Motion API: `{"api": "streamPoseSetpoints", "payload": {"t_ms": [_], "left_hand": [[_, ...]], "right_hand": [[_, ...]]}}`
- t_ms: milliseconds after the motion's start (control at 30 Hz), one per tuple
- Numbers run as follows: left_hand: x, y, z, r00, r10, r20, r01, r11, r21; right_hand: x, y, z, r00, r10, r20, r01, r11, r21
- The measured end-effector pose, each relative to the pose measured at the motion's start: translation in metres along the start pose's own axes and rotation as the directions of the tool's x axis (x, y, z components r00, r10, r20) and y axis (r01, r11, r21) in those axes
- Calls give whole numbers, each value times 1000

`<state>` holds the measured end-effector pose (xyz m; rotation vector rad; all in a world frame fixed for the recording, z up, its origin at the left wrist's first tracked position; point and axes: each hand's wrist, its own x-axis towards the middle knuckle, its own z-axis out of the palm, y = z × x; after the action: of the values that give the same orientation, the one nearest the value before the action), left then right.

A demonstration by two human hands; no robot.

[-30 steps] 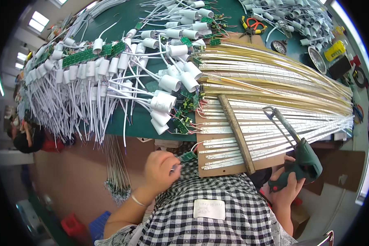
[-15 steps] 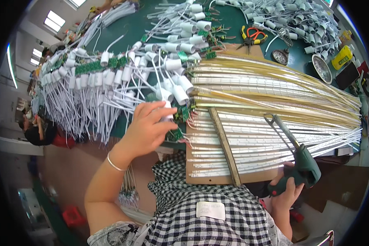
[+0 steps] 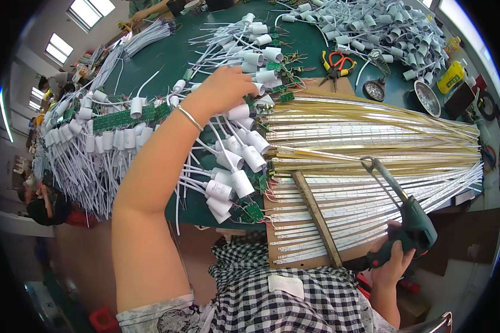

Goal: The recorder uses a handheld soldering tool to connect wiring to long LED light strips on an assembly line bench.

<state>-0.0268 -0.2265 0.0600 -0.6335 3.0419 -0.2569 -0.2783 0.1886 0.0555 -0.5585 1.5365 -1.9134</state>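
Note:
My left hand reaches across the bench with its fingers curled at a white plastic cap in the far part of the row; its fingertips are partly hidden. Nearer me, several white wired caps lie fanned out beside small green circuit boards. Thin wires join these boards to the ends of long silvery LED strips. On the right, my right hand grips a dark green soldering gun by its handle. The gun's metal nozzle points up and left over the strips, apart from the boards.
A wooden bar lies across the strips. Red-and-yellow pliers, a soldering iron stand, a metal bowl and a yellow bottle stand farther back. Many caps are heaped far right; more wired caps lie left.
My left hand has moved away from the near caps, up and farther across the bench to the far ones. The view has shifted a little; my right hand still holds the soldering gun.

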Motion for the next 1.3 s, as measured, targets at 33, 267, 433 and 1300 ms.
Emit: {"api": "streamPoseSetpoints", "payload": {"t_ms": [33,267,433,1300], "left_hand": [[0,-3,2,999,7,35,-6,1000,-11],[-14,-32,1,998,10,-64,-20,988,-155],[-22,-14,-48,857,-492,-152,295,712,-637],[-12,136,-20,984,59,-167,-133,868,-478]], "right_hand": [[1,-1,0,1000,24,5,-24,1000,-6],[4,5,7,997,35,65,-36,999,10],[9,6,-9,992,103,65,-103,995,-7],[8,7,-11,994,102,46,-100,994,-42]]}}
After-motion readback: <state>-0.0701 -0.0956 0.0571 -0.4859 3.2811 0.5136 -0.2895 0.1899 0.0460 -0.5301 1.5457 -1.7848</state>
